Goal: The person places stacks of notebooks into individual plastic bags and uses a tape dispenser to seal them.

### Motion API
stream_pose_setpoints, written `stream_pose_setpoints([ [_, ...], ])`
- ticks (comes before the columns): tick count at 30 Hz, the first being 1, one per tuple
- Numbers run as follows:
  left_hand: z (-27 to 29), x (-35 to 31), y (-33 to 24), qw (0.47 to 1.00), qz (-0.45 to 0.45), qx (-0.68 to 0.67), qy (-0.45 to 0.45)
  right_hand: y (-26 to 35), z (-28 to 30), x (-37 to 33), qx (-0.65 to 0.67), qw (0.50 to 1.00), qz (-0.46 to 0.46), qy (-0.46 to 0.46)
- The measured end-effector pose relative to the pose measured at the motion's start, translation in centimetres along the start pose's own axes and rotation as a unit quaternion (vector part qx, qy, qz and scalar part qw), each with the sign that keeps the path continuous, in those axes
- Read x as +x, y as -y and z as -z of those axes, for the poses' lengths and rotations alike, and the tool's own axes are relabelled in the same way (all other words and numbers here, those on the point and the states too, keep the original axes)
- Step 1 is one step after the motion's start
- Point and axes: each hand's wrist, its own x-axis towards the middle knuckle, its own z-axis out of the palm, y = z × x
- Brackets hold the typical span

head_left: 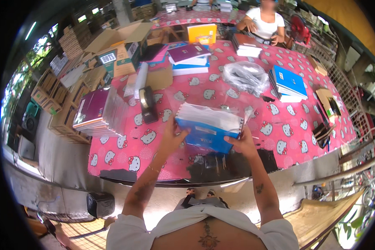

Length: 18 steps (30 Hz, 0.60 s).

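A stack of blue notebooks (206, 135) is tilted up in front of me at the table's near side, blue cover toward me and white page edges on top. My left hand (173, 135) grips its left end, thumb on the cover. At the right end my right hand (243, 143) closes round the stack, thumb on the blue face. Clear film (248, 113) shows by the right hand's fingertips; whether it wraps the notebooks I cannot tell. A black tape dispenser (147, 106) stands left of the stack. Beyond the right hand lies a heap of clear plastic bags (246, 78).
Plastic-wrapped purple notebooks (96, 109) stand at the table's left edge. Purple and blue notebooks (189, 58) lie farther back, and blue ones (288, 82) to the right. An open carton (121, 52) is at back left. Across the table (221, 89), a person (266, 23) stands near brown-covered notebooks (246, 45).
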Motion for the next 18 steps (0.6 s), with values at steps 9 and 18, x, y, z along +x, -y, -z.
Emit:
stream_pose_setpoints([
  [9, -6.1, -12.1, -7.6, 0.916, -0.043, 0.247, -0.313, -0.5, -11.4, 5.6, -0.117, 0.962, 0.2, 0.141],
  [18, 5.9, -8.9, -5.5, 0.974, 0.006, -0.061, -0.22, -3.6, -10.4, 9.1, -0.036, 0.973, 0.11, 0.198],
])
